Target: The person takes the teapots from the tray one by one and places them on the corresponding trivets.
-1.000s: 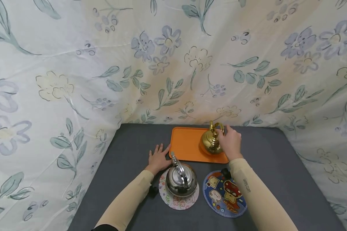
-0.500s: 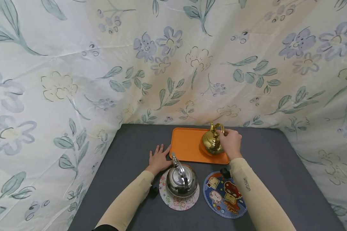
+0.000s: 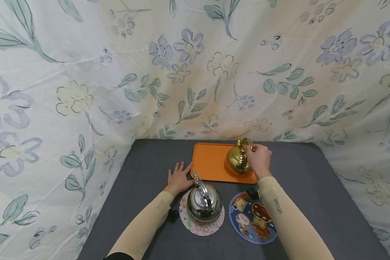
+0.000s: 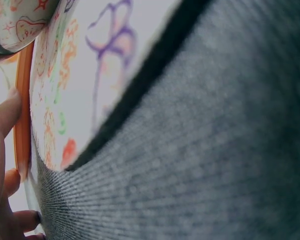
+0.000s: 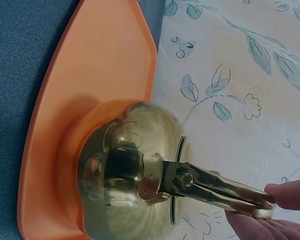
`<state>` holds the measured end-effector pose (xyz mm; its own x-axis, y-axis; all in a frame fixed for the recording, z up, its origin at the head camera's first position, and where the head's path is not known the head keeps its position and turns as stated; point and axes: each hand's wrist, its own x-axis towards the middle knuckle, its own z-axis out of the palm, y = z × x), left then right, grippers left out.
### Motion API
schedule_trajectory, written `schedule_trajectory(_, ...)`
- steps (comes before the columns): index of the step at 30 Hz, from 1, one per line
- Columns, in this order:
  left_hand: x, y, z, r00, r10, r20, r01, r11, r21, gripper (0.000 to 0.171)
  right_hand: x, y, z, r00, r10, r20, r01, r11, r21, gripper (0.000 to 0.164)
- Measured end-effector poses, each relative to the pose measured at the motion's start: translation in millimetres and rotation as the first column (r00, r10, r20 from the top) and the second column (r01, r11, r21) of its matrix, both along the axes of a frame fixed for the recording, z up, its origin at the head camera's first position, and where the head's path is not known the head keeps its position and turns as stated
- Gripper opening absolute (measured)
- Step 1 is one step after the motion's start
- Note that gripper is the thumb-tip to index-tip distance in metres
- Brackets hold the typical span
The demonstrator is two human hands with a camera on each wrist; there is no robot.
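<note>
Gold kettle [image 3: 237, 160] on tray [image 3: 208, 163], L of R hand [image 3: 260, 159] gripping its hndl [image 5: 222, 183]; L hand [image 3: 178, 179] spread, touching tray.

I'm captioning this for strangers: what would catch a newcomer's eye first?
Probably the bright orange tray near the far edge of the table, with a gold kettle at its right end, held by the right hand. Nearer stands a silver kettle on a flowered mat, left of a blue cartoon mat.
</note>
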<state>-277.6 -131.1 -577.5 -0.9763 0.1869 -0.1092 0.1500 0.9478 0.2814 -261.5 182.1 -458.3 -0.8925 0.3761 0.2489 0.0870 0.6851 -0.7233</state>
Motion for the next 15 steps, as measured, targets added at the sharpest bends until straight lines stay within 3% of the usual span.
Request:
schedule_trajectory(5, -3.4, -2.8, -1.4, 1.0, -0.007, -0.01, 0.007, 1.0, -0.015, 0.089, 5.0, -2.2, 3.1, 1.0, -0.008, 0.027, 0.009, 0.999, -0.034, 0.034)
schedule_trajectory(15, -4.8, -5.6, -1.8, 1.0, -0.018, -0.006, 0.018, 1.0, -0.012, 0.089, 22.6, -5.8, 14.0, 1.0, -0.024, -0.001, 0.024, 0.999, -0.042, 0.033)
